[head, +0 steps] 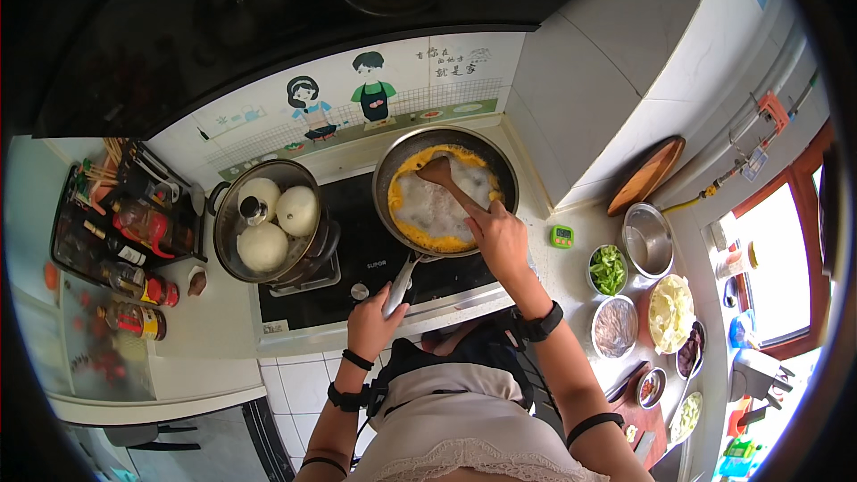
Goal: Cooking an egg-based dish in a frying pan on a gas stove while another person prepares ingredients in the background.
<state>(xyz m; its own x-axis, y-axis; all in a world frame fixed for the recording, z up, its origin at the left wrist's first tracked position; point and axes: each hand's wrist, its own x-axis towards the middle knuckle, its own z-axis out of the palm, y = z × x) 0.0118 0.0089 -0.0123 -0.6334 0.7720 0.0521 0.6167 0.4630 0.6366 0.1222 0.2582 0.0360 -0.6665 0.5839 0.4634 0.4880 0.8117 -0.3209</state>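
My left hand point(375, 323) grips the grey handle point(400, 284) of a dark frying pan point(497, 154) on the right side of the gas hob. In the pan, yellow egg point(395, 204) rings a patch of white, bubbling froth point(428, 204). My right hand point(501, 241) holds a wooden spatula point(462, 197) over the pan. Its brown blade rests at the far part of the froth; I cannot tell how deep it goes.
Left of the pan, a lidded steamer pot point(227, 248) holds round white buns point(262, 248). Seasoning bottles point(137, 320) and a rack point(201, 234) stand further left. At right are a green timer point(562, 236), chopped green peppers point(607, 269), a steel bowl point(647, 241) and a cutting board point(633, 408).
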